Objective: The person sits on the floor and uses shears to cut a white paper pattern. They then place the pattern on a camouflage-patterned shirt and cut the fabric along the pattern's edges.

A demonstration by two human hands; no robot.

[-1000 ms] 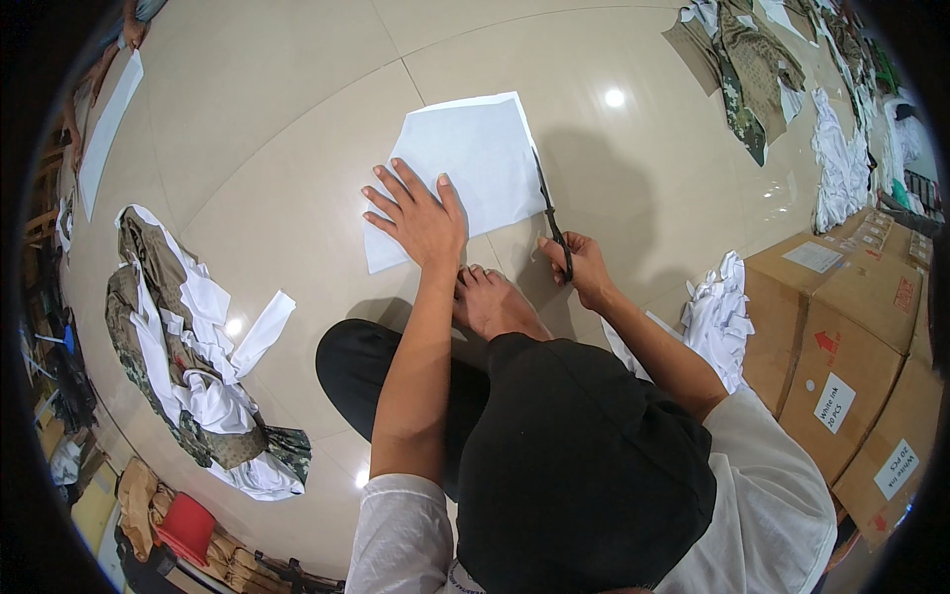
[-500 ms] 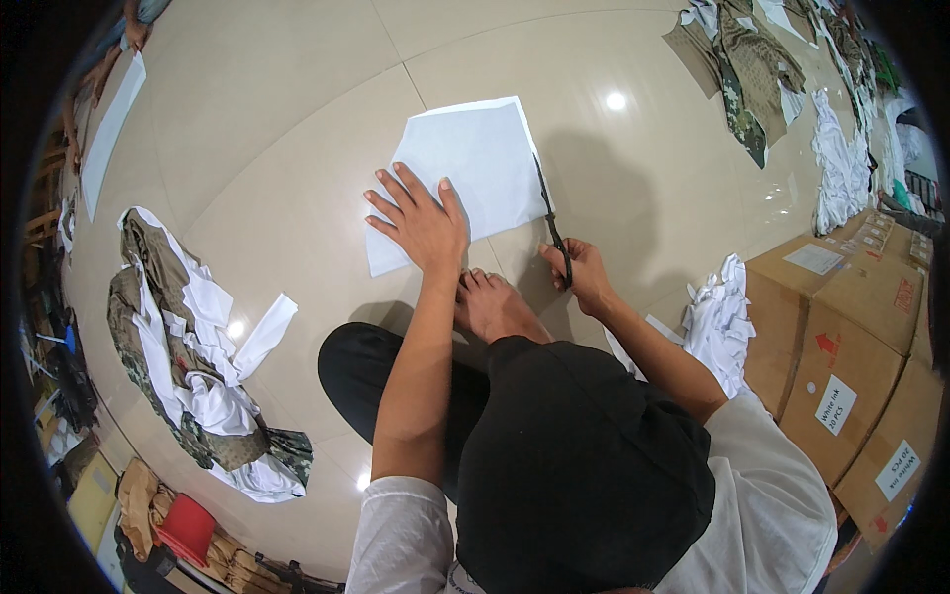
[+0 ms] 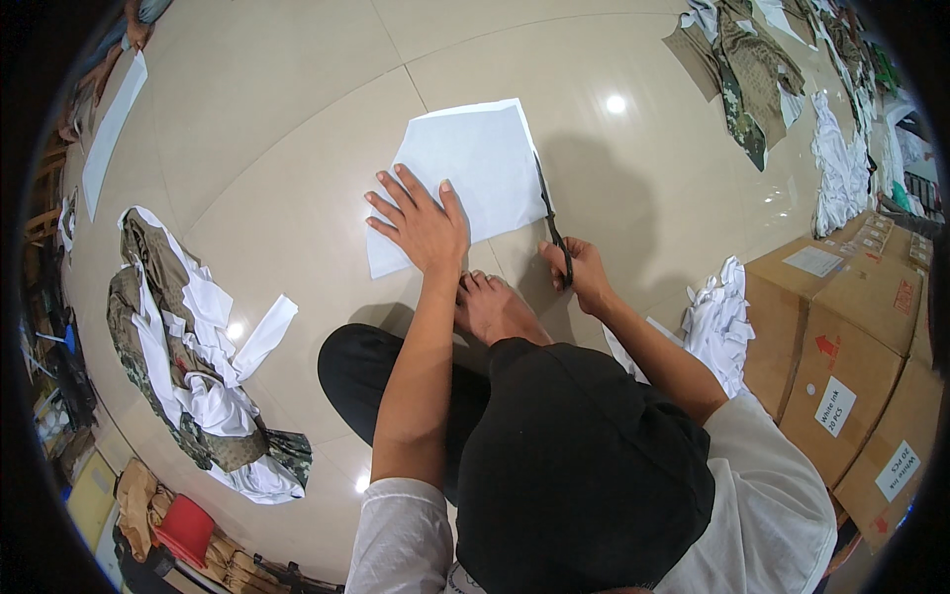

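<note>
Cutting white sheet on glossy tile floor

Brown cardboard boxes (image 3: 841,346) with white rectangular labels stand right. The left hand (image 3: 421,226) lies open, flat on the smooth white sheet (image 3: 475,163); the right hand (image 3: 584,275) grips black scissors (image 3: 552,223) along its right edge. Crumpled camouflage cloth (image 3: 188,356) lies left.

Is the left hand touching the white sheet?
Touching: the head view shows the left hand pressed flat on the white rectangular fabric sheet, fingers spread.

Left hand (image 3: 421,226) pins white sheet (image 3: 465,168); right hand (image 3: 582,275) apparently scissors (image 3: 552,223) it
</note>
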